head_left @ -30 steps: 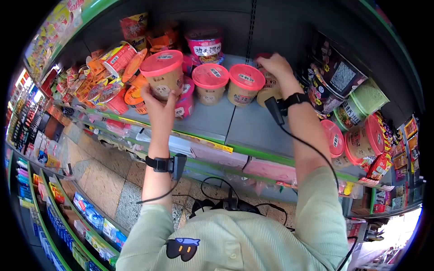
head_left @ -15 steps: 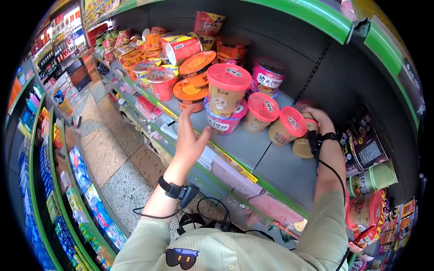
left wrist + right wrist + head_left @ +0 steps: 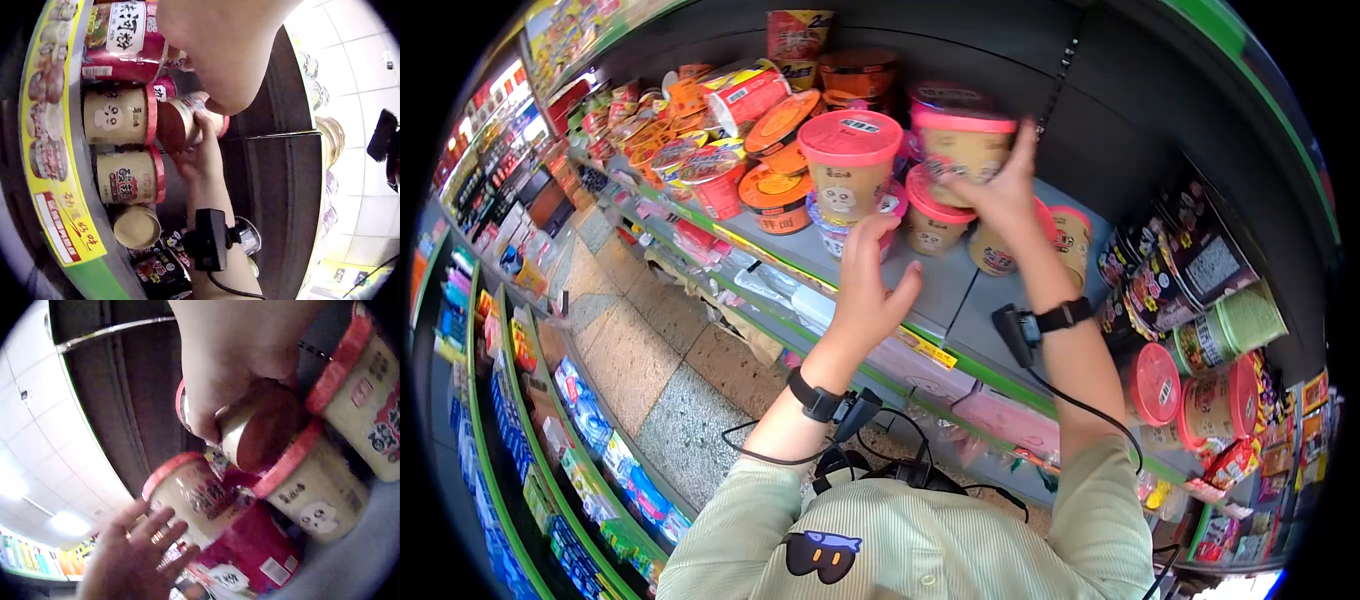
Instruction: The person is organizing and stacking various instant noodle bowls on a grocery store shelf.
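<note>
My right hand (image 3: 1005, 195) grips an instant noodle cup (image 3: 960, 140) with a pink lid and tan sides, held above the shelf row. Its reddish-brown base (image 3: 269, 434) shows in the right wrist view. My left hand (image 3: 870, 285) has its fingers extended, with the fingertips overlapping a similar cup (image 3: 847, 165) in the head view. That cup stands on a pink-purple noodle bowl (image 3: 262, 544). Behind and below my right hand are more pink-lidded cups: one with a skull-like face (image 3: 319, 515), a middle one (image 3: 992, 252) and a right-hand one (image 3: 1072, 245).
Orange noodle bowls (image 3: 775, 195) and a tipped red cup (image 3: 745, 95) crowd the left. Black tubs (image 3: 1200, 255), a green cup (image 3: 1240, 310) and tipped pink-lidded cups (image 3: 1215, 400) lie at the right. A yellow price strip (image 3: 925, 347) runs along the shelf edge.
My right hand has moved from the row's right end up and left, carrying the noodle cup over the others. My left hand has left the stacked cup's side and now reaches up in front.
</note>
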The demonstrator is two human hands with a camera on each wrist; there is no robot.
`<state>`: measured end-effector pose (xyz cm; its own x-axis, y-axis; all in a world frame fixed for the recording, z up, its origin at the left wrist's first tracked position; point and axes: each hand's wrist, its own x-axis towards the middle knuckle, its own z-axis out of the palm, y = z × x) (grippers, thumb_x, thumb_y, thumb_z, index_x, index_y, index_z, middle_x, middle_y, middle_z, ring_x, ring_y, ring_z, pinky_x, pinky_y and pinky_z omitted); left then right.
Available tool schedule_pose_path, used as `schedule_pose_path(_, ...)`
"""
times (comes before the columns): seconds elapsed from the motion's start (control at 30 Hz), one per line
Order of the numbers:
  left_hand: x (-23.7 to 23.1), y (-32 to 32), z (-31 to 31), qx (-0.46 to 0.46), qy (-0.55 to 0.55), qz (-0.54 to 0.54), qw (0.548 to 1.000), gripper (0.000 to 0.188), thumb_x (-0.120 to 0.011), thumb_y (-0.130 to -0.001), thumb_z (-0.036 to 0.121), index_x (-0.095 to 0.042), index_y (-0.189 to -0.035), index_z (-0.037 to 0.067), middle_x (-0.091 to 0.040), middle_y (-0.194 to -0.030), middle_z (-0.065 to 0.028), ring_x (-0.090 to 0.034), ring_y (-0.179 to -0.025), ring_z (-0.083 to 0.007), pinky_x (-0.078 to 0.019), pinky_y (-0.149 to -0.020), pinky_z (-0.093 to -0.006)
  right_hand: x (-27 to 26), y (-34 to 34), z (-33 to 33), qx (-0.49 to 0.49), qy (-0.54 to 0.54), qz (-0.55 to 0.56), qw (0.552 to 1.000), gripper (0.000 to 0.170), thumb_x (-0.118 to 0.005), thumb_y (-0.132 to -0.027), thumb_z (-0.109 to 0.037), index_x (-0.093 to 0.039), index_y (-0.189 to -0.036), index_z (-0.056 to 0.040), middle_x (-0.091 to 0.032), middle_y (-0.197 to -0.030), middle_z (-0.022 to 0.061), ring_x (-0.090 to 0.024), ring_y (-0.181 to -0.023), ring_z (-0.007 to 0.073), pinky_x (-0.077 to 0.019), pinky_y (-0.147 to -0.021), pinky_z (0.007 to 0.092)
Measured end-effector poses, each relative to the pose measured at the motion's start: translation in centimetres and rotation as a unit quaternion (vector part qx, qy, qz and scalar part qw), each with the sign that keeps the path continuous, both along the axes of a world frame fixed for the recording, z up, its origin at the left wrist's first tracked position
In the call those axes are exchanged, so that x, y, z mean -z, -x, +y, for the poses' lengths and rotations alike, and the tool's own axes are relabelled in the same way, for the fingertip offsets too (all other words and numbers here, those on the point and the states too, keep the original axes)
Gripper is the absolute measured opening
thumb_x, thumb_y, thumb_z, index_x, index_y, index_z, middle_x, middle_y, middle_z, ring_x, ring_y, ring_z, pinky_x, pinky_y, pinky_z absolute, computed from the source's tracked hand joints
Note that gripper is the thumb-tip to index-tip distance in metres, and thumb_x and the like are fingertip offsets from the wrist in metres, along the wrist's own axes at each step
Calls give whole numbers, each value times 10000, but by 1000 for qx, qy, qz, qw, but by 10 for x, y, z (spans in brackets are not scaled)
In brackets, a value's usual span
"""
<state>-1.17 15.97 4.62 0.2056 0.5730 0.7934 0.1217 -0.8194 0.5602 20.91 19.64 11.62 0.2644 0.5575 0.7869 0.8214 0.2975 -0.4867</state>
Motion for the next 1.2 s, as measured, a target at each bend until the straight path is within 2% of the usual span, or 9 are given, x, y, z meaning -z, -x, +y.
schedule_pose_path(0.1,2,-11,-2,19,2,7,1000,585,-714,-817,9,-482,-1354,20,-545,-1297,-173,-547,-1205,-319,-453,-1017,-400,-4,19,-7,8,80,45,996,1392,-966,-618,-275,-17,-1613,-56,-445,-1364,328,-525,-1288,433,-473,-1059,490)
schedule_pose_path(0.33,14,-31,4,41,9,30,999,621,-714,-793,47,-484,-1368,3,-526,-1353,-218,-521,-1246,-387,-423,-1062,-453,-2,3,-16,13,156,2,988,1306,-941,-657,-414,-129,-1579,30,-533,-1397,291,-542,-1308,419,-436,-1106,472)
schedule_pose_path(0.43,2,-42,10,12,-37,88,995,619,-705,-794,55,-511,-1382,38,-487,-1455,-223,-485,-1327,-407,-401,-1101,-477,-8,-11,-36,-26,115,-29,993,1142,-870,-722,-455,-241,-1588,-56,-529,-1416,315,-523,-1313,470,-414,-1124,477)
schedule_pose_path(0.53,-10,-49,10,29,-36,119,992,577,-691,-804,72,-558,-1366,80,-435,-1541,-218,-440,-1384,-428,-370,-1138,-500,2,-75,-31,95,43,-152,983,987,-795,-772,-484,-348,-1567,-107,-525,-1423,315,-503,-1342,458,-413,-1126,467)
schedule_pose_path(0.6,-14,-53,7,34,-53,114,991,564,-693,-807,75,-566,-1356,74,-443,-1535,-213,-448,-1377,-427,-378,-1131,-495,-14,-100,-50,201,215,-8,956,996,-748,-768,-525,-323,-1598,-175,-493,-1464,314,-459,-1394,452,-408,-1137,467)
schedule_pose_path(0.7,-14,-59,5,45,-40,111,992,538,-696,-816,89,-577,-1340,72,-458,-1521,-216,-463,-1359,-432,-390,-1123,-489,-3,-121,-62,316,415,29,853,1127,-770,-714,-579,-260,-1624,-153,-481,-1486,315,-462,-1411,425,-416,-1141,445)
schedule_pose_path(0.8,-1,-64,3,64,-28,128,989,495,-695,-827,100,-588,-1309,66,-492,-1486,-212,-476,-1344,-430,-405,-1109,-480,8,-140,-69,248,474,52,843,1231,-789,-665,-620,-215,-1634,-125,-481,-1491,315,-493,-1398,392,-419,-1143,411)
schedule_pose_path(1.03,52,-70,-13,122,1,174,977,340,-703,-833,114,-649,-1163,53,-603,-1316,-180,-560,-1209,-404,-454,-1040,-470,19,-144,-79,101,411,298,856,1340,-900,-611,-434,-137,-1614,20,-545,-1424,305,-626,-1245,359,-535,-986,365)
schedule_pose_path(1.2,57,-72,-9,126,7,188,974,253,-703,-838,127,-675,-1075,41,-662,-1180,-165,-597,-1136,-389,-482,-989,-456,28,-148,-76,228,301,185,907,1165,-908,-599,-440,-284,-1483,-9,-583,-1300,327,-660,-1145,408,-562,-933,407)
